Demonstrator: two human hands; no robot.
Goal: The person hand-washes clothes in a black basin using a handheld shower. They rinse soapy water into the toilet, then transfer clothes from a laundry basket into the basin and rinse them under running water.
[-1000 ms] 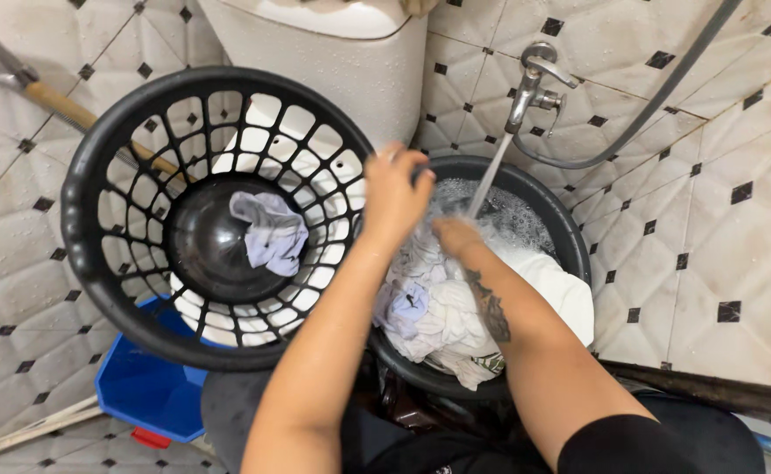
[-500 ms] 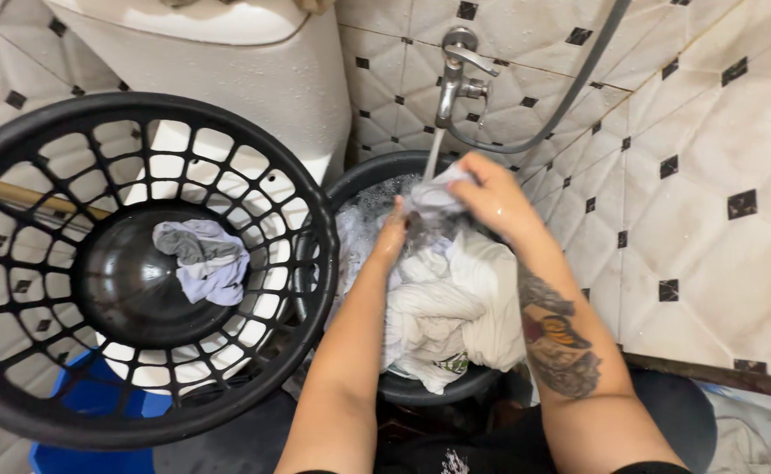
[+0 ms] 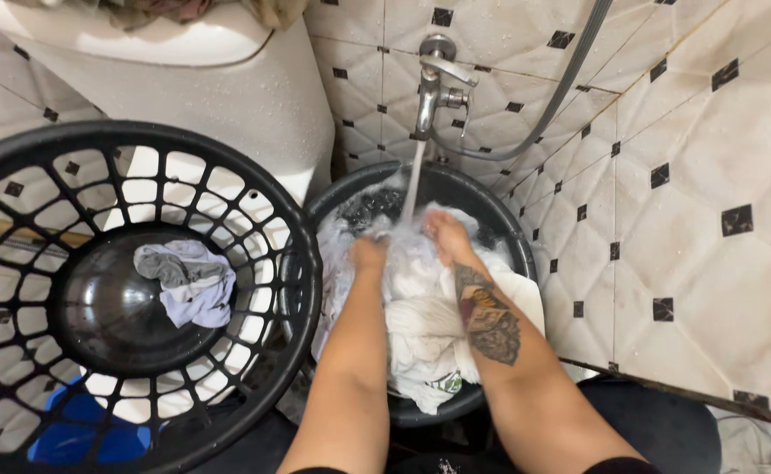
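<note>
A black round basin (image 3: pixel 499 219) full of wet white laundry (image 3: pixel 420 325) and suds stands under a metal tap (image 3: pixel 429 83) with water running into it. My left hand (image 3: pixel 368 254) and my right hand (image 3: pixel 445 235) are both pushed down into the white cloth under the stream, fingers closed in the fabric. To the left, a black openwork laundry basket (image 3: pixel 131 290) holds one crumpled grey and white garment (image 3: pixel 185 279).
A white toilet cistern (image 3: pixel 201 79) stands behind the basket. A blue container (image 3: pixel 69 439) shows under the basket. A grey hose (image 3: pixel 561 88) runs up the tiled wall on the right. A dark ledge (image 3: pixel 684 395) runs low along that wall.
My right hand has lowered the small cloth it held up under the tap, and both hands now press into the laundry in the basin. The view has shifted slightly left.
</note>
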